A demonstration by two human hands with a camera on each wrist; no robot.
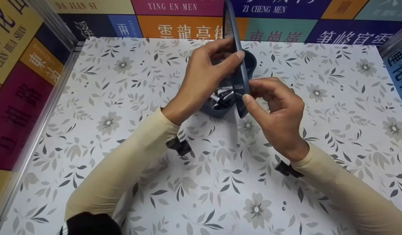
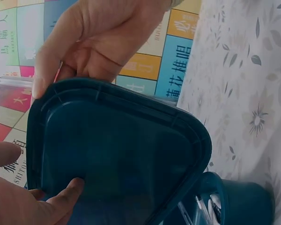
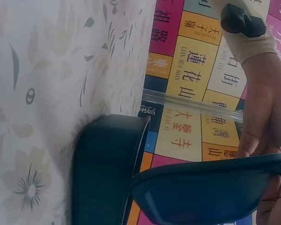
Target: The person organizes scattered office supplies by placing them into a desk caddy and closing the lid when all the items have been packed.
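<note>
A dark blue-green plastic lid (image 1: 242, 73) is held on edge above a matching container (image 1: 217, 112), tilted a little. My left hand (image 1: 202, 73) grips the lid from the left, thumb on its edge and fingers against its rimmed inner face (image 2: 112, 140). On the other side my right hand (image 1: 281, 104) pinches the near part of the rim between thumb and fingers. Inside the container lie several slim black and white items (image 1: 222, 98), pen-like in shape, partly hidden by the lid. The right wrist view shows the container's outer wall (image 3: 103, 168) standing on the table.
A white table covering (image 1: 155, 182) with grey flowers and leaves spreads under everything. Panels with coloured blocks and lettering (image 1: 184, 26) stand along the back, with others at the left and right sides. A black object (image 1: 90, 223) shows at the bottom left.
</note>
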